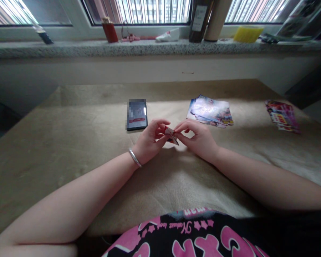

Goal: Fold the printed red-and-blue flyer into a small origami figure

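My left hand (149,141) and my right hand (198,139) meet at the middle of the table. Both pinch a small folded piece of printed paper (171,135), red, white and dark, held just above the tan cloth (69,142). The fingers of each hand are curled round its edges. A silver bangle (135,157) sits on my left wrist. Just beyond my left hand lies a dark phone (137,114), flat on the cloth.
A loose stack of colourful printed sheets (210,111) lies beyond my right hand. More printed sheets (282,116) lie at the far right. The stone window sill (69,48) holds a red cup (110,31), a dark bottle (199,19) and a yellow tub (248,34).
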Demonstrator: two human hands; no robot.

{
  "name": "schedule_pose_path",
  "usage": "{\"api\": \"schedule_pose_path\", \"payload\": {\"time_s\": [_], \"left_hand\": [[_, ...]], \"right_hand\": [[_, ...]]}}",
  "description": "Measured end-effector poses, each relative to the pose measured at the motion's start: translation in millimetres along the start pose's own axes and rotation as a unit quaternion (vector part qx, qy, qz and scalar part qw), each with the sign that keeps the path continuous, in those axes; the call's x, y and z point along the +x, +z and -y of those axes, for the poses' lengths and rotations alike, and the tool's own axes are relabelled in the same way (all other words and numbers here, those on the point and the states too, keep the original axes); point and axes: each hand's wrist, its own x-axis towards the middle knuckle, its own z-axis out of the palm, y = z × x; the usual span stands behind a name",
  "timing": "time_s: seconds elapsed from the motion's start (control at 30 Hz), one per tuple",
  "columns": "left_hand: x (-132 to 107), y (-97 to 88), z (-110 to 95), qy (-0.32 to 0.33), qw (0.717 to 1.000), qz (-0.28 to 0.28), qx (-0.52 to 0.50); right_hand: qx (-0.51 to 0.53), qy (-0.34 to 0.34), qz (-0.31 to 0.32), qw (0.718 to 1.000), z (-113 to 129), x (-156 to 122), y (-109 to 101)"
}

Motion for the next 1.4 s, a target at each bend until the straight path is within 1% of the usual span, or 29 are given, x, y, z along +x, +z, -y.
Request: {"api": "schedule_pose_path", "payload": {"time_s": [0.1,0.17,0.3,0.43,0.57,0.67,0.77,0.87,0.93,1.03,1.17,1.33,1.4], "left_hand": [[0,0.2,2,0.000,1.000,-0.005,0.004],[0,0.3,2,0.007,1.000,-0.006,0.015],[0,0.7,2,0.009,1.000,0.008,0.018],[2,0.4,-2,-0.001,1.000,0.001,0.013],[2,0.1,-5,0.022,1.000,-0.014,0.012],[2,-0.1,-5,0.021,0.999,-0.018,0.029],[1,-1.9,-7,0.021,0.997,0.006,0.069],[1,-5.2,-11,0.049,0.988,0.026,0.143],[2,-7.1,-15,0.055,0.984,0.031,0.169],[3,-7.4,-17,0.035,0.985,0.033,0.164],[3,-4.8,-15,-0.008,0.991,0.021,0.133],[3,-4.9,-11,0.004,0.991,0.009,0.136],[3,-5.6,-9,0.009,0.989,-0.003,0.149]], "right_hand": [[-0.002,-0.028,0.012,1.000,1,1,-1],[-0.004,-0.027,0.032,0.999,1,2,-1],[0.005,0.032,0.067,0.997,-2,4,1],[0.044,0.069,0.057,0.995,-5,4,2],[0.094,0.063,0.037,0.993,-4,2,2],[0.127,0.057,0.028,0.990,-3,1,2],[0.140,0.071,0.034,0.987,-4,1,3],[0.142,0.092,0.029,0.985,-5,0,5],[0.135,0.096,0.019,0.986,-6,0,6],[0.118,0.089,0.003,0.989,-7,-1,7],[0.110,0.071,-0.015,0.991,-7,-1,6],[0.027,0.002,0.012,1.000,-3,1,1],[0.007,-0.013,0.023,1.000,0,2,-1]]}}
